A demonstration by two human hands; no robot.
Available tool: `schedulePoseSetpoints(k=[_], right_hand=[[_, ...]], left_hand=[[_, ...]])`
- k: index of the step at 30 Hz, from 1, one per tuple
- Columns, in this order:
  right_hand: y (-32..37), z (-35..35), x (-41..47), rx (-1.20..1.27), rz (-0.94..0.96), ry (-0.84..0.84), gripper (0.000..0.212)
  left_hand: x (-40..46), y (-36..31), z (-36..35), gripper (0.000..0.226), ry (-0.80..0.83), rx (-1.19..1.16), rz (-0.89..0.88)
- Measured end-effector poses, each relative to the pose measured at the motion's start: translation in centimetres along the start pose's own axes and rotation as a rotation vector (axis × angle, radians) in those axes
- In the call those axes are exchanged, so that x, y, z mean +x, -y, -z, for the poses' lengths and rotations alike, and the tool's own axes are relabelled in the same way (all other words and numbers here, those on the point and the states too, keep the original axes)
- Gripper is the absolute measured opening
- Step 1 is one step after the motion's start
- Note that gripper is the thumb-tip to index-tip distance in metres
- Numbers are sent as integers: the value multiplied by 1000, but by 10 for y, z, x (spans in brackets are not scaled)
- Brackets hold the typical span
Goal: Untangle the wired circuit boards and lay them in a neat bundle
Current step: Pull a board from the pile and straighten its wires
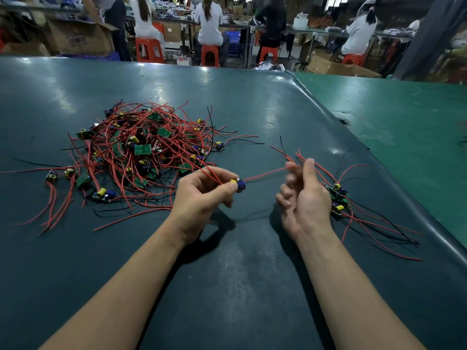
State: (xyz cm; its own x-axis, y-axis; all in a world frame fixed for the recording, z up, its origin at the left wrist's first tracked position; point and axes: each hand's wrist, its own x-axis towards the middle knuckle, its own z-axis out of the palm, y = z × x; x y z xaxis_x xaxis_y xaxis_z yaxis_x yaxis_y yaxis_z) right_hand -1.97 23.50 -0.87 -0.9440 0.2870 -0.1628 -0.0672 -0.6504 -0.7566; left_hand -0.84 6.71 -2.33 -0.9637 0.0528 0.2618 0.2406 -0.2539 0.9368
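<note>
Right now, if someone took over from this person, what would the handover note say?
Left hand pinches one board lifted off the table; its red wire runs to the right hand, fingers curled and blurred, so its grip is unclear.
Done: a small bundle of boards lies by the right hand, wires trailing toward the person.
Left: the big tangled pile on the left, nearly all the work.
</note>
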Motion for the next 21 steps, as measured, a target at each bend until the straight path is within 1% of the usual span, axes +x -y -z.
schedulePoseSetpoints(k=[2, 3, 4, 5, 7, 10, 12, 17, 19, 21], right_hand=[[-8, -3, -6, -218, 15, 119, 40], [-13, -4, -10, -318, -2, 197, 37], [-17, -5, -13, -391, -22, 269, 28], [-20, -6, -16, -427, -37, 315, 22], [-21, -5, -16, -418, -49, 331, 23], [-17, -5, -13, -373, -52, 296, 19], [-15, -5, -10, -327, -34, 238, 19], [-3, 0, 4, -75, 44, -49, 16], [-2, 3, 5, -20, 54, -85, 17], [-4, 3, 5, -15, 64, -86, 18]], left_hand=[[2, 1, 1, 11, -79, -10, -13], [3, 1, 2, 11, -91, 17, -21], [2, 2, 2, 12, -79, 56, -30], [2, 2, 2, 13, -49, 96, -38], [-1, 1, 0, 14, 4, 145, -42], [-1, 1, 1, 12, 3, 128, -16], [-1, 0, 2, 10, 1, 90, 3], [-1, -6, 3, 10, -10, -105, 36], [-1, -8, 4, 9, -34, -133, 26], [-2, -9, 3, 7, -57, -167, 21]])
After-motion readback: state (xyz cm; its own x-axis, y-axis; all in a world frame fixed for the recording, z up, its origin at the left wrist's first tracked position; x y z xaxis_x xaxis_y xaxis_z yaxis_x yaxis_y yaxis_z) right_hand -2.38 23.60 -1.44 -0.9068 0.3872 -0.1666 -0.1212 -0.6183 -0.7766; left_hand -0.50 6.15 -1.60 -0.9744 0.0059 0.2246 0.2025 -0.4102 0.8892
